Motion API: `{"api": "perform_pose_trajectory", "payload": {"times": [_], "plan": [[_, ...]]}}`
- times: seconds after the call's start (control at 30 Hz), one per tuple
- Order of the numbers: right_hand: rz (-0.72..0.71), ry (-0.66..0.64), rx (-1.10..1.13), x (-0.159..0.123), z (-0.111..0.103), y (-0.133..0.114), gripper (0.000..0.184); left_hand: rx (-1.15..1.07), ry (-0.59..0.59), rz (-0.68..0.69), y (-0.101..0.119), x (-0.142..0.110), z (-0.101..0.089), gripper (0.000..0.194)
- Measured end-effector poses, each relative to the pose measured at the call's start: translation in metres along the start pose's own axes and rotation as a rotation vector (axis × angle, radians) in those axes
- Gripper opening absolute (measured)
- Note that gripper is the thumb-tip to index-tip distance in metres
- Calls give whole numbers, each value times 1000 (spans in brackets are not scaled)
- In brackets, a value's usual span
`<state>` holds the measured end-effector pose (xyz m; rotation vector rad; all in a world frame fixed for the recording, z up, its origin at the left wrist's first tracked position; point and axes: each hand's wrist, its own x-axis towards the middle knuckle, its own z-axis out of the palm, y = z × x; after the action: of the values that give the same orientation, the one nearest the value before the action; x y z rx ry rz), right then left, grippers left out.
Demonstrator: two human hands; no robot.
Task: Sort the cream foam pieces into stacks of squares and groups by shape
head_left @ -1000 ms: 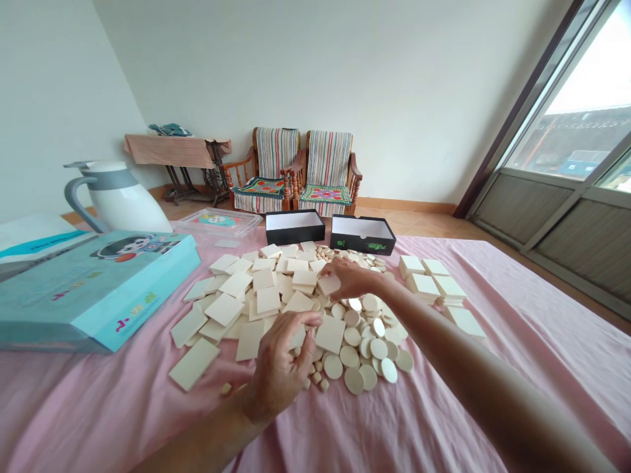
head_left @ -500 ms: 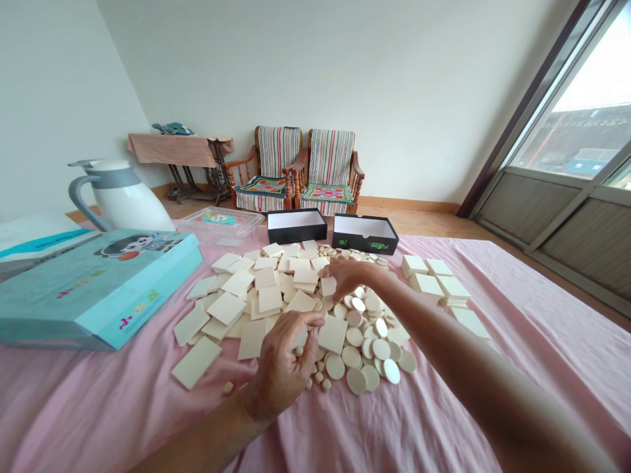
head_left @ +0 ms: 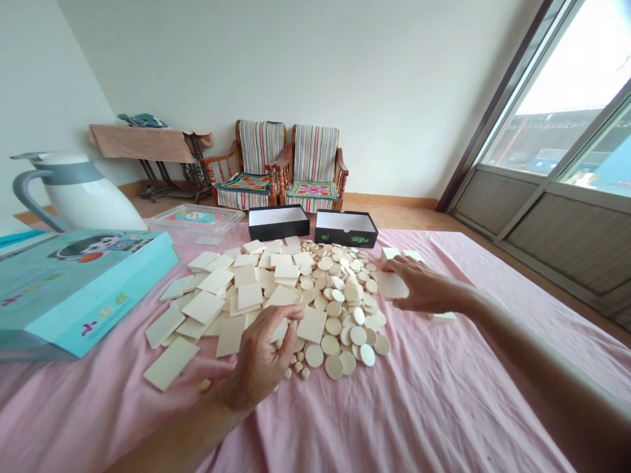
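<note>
Cream square tiles (head_left: 211, 303) and cream round discs (head_left: 340, 309) lie heaped on a pink cloth (head_left: 394, 407). My left hand (head_left: 259, 358) rests at the near edge of the heap with its fingers curled over some small round pieces (head_left: 298, 369); what it grips, if anything, is hidden. My right hand (head_left: 419, 286) is out to the right of the discs and holds a square tile (head_left: 393, 286) over the stacked square tiles (head_left: 394, 253) there.
Two open black boxes (head_left: 279, 222) (head_left: 346, 228) stand behind the heap. A light blue flat box (head_left: 73, 282), a white jug (head_left: 73, 194) and a clear plastic container (head_left: 197, 220) are at the left. Two striped armchairs (head_left: 280, 167) stand by the far wall.
My right hand has carried a square tile from the middle of the heap to the stacks on the right. The view has swung rightward. My left hand has stayed in place.
</note>
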<state>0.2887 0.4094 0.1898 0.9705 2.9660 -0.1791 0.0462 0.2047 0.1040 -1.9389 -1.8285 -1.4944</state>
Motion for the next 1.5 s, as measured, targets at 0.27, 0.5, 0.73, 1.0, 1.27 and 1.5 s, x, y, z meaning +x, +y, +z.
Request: {"api": "perform_pose_trajectory", "payload": {"times": [0.27, 0.5, 0.73, 1.0, 1.27, 1.5], "plan": [[135, -133, -54, -25, 50, 31, 55, 24, -7, 5, -6, -1, 4, 23], [109, -93, 0, -21, 61, 44, 59, 36, -7, 5, -6, 1, 4, 20], [100, 5, 32, -31, 48, 29, 55, 38, 19, -33, -4, 3, 1, 19], [-163, 229, 292, -6, 49, -87, 26, -5, 113, -156, -11, 11, -5, 20], [-119, 240, 6, 15, 69, -140, 34, -105, 181, -243, -17, 17, -10, 17], [-88, 160, 94, 20, 59, -136, 33, -240, 226, -317, -18, 18, -8, 17]]}}
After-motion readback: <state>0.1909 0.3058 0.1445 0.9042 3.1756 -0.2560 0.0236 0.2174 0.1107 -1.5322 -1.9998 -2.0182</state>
